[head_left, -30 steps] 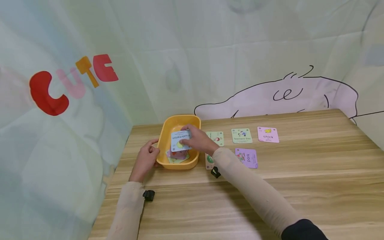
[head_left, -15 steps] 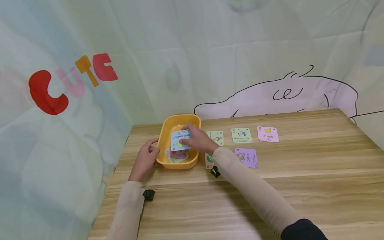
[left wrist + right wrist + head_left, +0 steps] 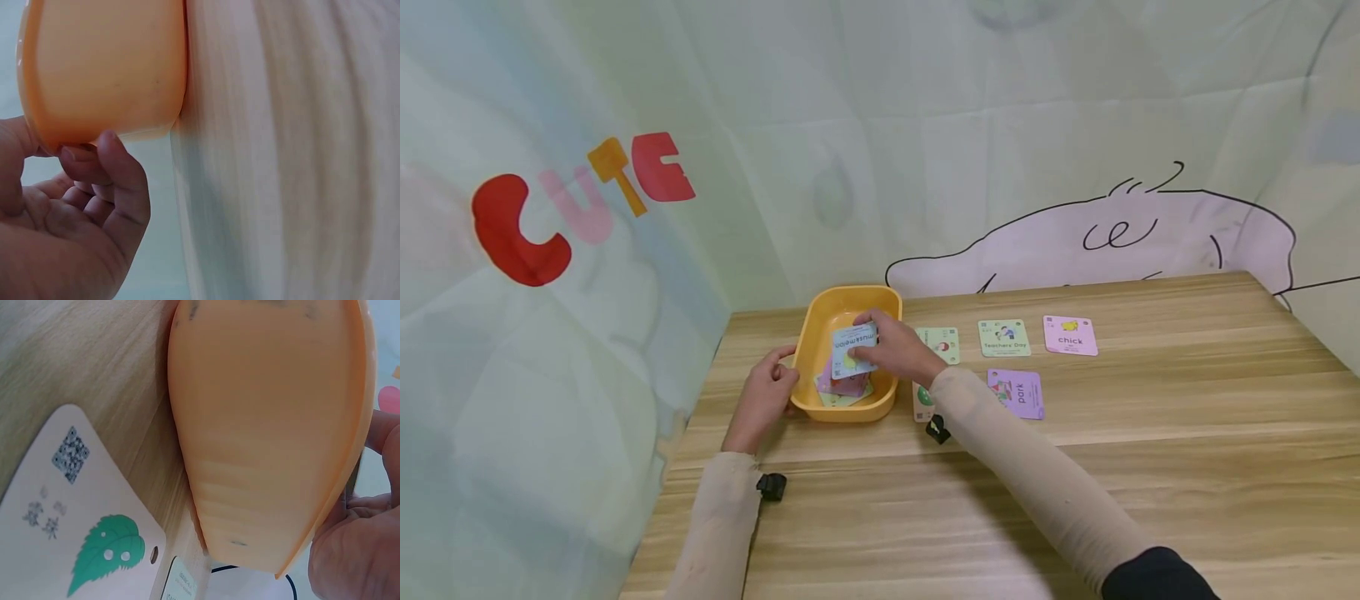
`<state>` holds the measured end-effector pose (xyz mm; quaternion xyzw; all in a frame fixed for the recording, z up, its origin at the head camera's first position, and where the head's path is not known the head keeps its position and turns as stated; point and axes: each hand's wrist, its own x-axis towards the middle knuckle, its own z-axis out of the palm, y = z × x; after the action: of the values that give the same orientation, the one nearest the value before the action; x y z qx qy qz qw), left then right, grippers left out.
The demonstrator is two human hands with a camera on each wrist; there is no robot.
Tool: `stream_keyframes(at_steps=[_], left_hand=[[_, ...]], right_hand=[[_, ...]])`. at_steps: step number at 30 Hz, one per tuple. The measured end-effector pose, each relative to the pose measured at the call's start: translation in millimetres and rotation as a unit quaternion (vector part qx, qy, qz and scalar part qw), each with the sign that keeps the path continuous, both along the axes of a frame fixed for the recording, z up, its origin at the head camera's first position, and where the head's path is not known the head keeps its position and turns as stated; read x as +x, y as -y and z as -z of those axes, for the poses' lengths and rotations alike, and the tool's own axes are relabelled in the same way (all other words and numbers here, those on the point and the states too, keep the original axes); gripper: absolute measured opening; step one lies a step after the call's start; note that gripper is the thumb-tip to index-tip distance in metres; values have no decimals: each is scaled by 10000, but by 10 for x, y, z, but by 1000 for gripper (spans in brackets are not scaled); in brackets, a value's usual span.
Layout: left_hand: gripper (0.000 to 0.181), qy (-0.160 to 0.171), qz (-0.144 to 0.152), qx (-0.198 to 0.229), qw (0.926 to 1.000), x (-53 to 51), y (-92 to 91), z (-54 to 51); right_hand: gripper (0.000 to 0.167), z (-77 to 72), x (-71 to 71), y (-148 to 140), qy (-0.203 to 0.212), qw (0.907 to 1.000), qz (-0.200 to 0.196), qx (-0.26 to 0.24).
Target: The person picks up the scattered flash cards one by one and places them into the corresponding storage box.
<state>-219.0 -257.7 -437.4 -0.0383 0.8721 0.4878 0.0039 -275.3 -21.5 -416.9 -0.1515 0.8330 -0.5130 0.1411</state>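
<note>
My right hand (image 3: 901, 347) reaches over the yellow plastic bin (image 3: 811, 329), its thumb and fingers pinching a light-blue "muskmelon" flashcard (image 3: 842, 357). Below that card, on the bin floor, lie a purple-pink card (image 3: 855, 387) and a pale green card (image 3: 837, 402), partly covered. At the bin's left rim, my left hand (image 3: 766, 392) holds on with thumb above and fingers curled against the outside wall, as the left wrist view shows. In the right wrist view the bin's side hides most of the right hand's fingers and the card.
On the wooden table (image 3: 1150, 467), right of the bin, lie a "Teachers' Day" card (image 3: 1004, 339), a pink "chick" card (image 3: 1071, 337), a purple "park" card (image 3: 1018, 396) and a green card (image 3: 942, 343). A leaf card (image 3: 81, 537) lies beside the bin. A printed curtain stands behind.
The muskmelon card has turned slightly and shifted a little right between the right fingers, showing more of the purple-pink card beneath. The left hand and bin have stayed in place.
</note>
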Motion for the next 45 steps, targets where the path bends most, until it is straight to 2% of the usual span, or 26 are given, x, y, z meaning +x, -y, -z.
stream_keyframes(at_steps=[7, 15, 21, 26, 32, 40, 45], left_hand=[[49, -12, 5, -51, 10000, 0, 2, 3], [49, 28, -32, -42, 10000, -7, -6, 3], [49, -7, -9, -31, 10000, -9, 6, 0], [50, 60, -40, -19, 10000, -10, 11, 8], [50, 93, -54, -48, 9999, -16, 3, 7], [50, 49, 4, -22, 10000, -8, 10, 14], [49, 59, 20, -1, 10000, 1, 22, 20]], right_hand=[[53, 8, -11, -7, -201, 9998, -20, 57], [60, 6, 2, -7, -219, 9997, -44, 74], [56, 2, 1, -5, -166, 9998, -60, -10], [45, -3, 24, -53, -150, 9989, -112, -439], [42, -5, 61, -182, -106, 9946, -208, -1010], [46, -17, 87, -460, -25, 9931, -104, -1168], [46, 3, 86, -708, -22, 9925, -295, -1185]])
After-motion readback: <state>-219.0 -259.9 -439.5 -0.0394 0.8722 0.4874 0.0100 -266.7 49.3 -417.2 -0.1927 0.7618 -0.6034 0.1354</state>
